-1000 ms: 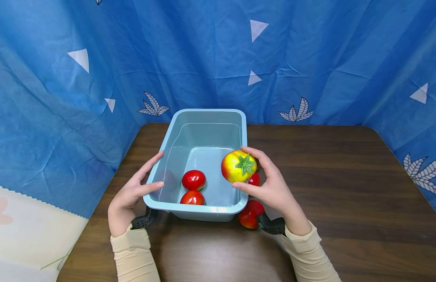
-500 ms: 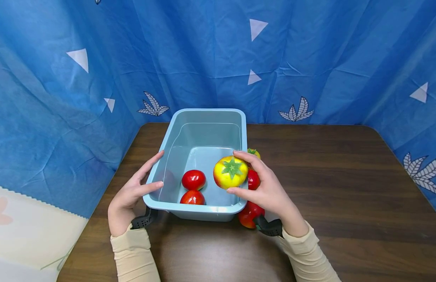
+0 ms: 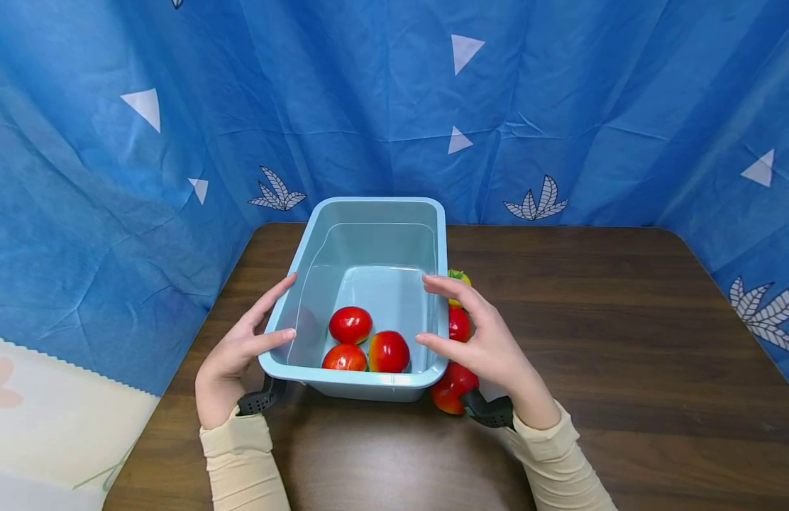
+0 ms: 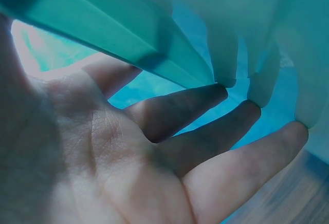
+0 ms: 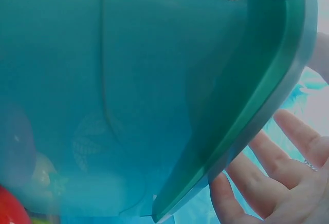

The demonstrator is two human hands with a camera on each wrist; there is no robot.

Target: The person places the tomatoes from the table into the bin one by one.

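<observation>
Red fruit [image 3: 389, 352], pinched by right hand [image 3: 487, 339] earlier, now rests in bin [image 3: 382, 245] beside two other fruits [image 3: 350, 325]; right fingers wide; left hand [image 3: 236, 349] unmoved, fingers straight against bin

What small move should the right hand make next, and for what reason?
I would perhaps move the right hand outward to the middle fruit beside the blue plastic bin: the hand holds nothing, its fingertips are over the bin, and three red fruits lie inside while others remain outside.
</observation>
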